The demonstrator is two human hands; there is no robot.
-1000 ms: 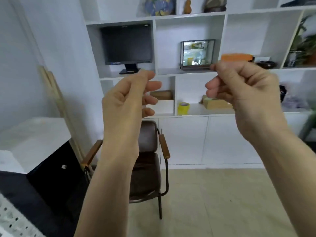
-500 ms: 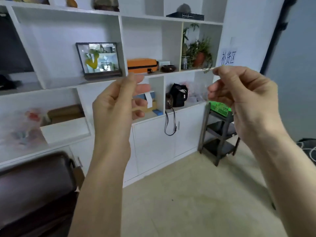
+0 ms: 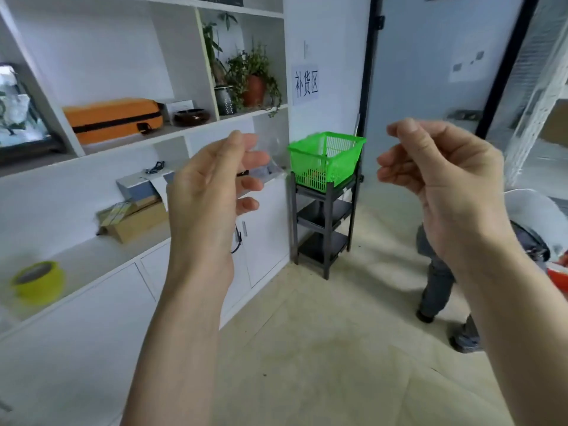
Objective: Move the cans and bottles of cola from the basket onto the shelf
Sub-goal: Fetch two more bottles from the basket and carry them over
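Ahead, green mesh plastic basket [image 3: 326, 158] atop black rack [image 3: 324, 222]; left hand [image 3: 212, 186], right hand [image 3: 442, 179] loosely curled, empty.

Open floor [image 3: 322, 348] stretches from near to far toward a green basket [image 3: 325, 158] on top of a black 3-tier rack [image 3: 324, 219]. The basket's top is open, with clear air above it. A white wall unit [image 3: 123, 186] lines the left side, close beside the rack. On the right, a person [image 3: 442, 272] stands on the floor, narrowing that side. Both hands, left hand [image 3: 209, 192] and right hand [image 3: 442, 179], are raised in free air with the basket between them, farther off.
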